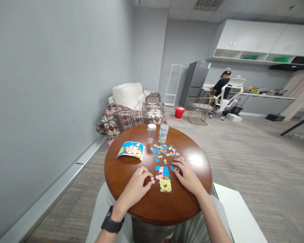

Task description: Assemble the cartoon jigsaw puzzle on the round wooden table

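Note:
A partly joined jigsaw puzzle (165, 180) with a yellow cartoon character lies near the table's front. To its left, my left hand (138, 185) rests low over the table, thumb and forefinger curled around a small puzzle piece (152, 180). On the other side, my right hand (188, 177) bends its fingers around a few blue and dark puzzle pieces (176, 168), partly hidden beneath them. Beyond the joined part, several loose puzzle pieces (164, 150) are spread out. A curled picture sheet (132, 149) with the same cartoon style lies at the left.
A clear jar with a white lid (151, 133) and a printed jar (163, 134) stand at the back of the round wooden table (142, 206). Behind are a covered sofa (134, 116), a red bucket (179, 112), a gold-framed chair (201, 107) and another person (221, 84).

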A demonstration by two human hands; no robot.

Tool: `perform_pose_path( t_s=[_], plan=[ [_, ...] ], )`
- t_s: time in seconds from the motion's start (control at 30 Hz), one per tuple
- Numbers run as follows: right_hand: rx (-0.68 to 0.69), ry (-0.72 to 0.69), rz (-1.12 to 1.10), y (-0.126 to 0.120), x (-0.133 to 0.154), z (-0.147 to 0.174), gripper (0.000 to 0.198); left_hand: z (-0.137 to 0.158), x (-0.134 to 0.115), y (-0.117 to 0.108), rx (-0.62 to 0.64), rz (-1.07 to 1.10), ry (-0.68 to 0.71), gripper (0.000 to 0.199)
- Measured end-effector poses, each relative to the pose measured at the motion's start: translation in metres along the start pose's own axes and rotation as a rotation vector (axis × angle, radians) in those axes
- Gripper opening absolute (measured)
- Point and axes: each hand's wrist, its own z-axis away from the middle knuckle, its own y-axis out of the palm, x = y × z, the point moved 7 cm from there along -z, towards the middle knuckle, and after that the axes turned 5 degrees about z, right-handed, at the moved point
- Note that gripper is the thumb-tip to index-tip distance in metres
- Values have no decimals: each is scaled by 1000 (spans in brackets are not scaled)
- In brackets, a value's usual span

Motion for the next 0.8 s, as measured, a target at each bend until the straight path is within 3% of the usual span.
perform_pose_path(
  t_s=[0.33,0.43,0.8],
  plan=[
    [11,-12,-25,-3,2,1,12,-1,-6,-3,58,40,-1,9],
    [22,-35,-4,-1,1,2,21,-1,-6,-2,69,43,-33,8],
    [31,13,-38,-3,-1,3,9,-2,-1,1,120,43,-126,7]
  ],
)
